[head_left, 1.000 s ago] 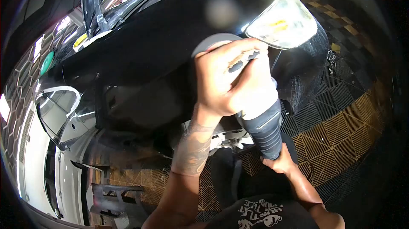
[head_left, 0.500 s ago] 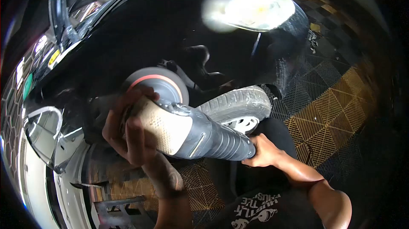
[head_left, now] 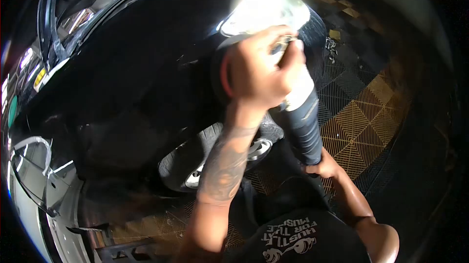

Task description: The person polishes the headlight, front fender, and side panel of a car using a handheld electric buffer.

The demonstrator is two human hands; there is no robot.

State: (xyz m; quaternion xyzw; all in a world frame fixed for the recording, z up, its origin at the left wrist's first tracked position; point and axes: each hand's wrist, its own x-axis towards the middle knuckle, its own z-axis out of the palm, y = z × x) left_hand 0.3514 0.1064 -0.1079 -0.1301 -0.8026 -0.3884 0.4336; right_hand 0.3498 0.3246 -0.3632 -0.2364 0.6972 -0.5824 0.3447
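Observation:
A polishing machine (head_left: pixel 304 123) with a round pad lies against the black car fender (head_left: pixel 146 67), just below the bright headlight (head_left: pixel 273 6). My left hand (head_left: pixel 264 67) is wrapped over the machine's head and hides most of the pad. At the far end of the dark ribbed body, my right hand (head_left: pixel 323 164) grips the handle. Part of the pad shows at the left of my left hand, blurred.
Below the fender is a wheel with a tire (head_left: pixel 178 167). Black and tan floor tiles (head_left: pixel 361 126) lie to the right. A white car (head_left: pixel 63 199) stands at the lower left, and a wing mirror (head_left: pixel 34 150) projects at the left.
From the left side of the fender, the machine and my left hand have swung right and up to below the headlight. The view has shifted, and the headlight now appears further left.

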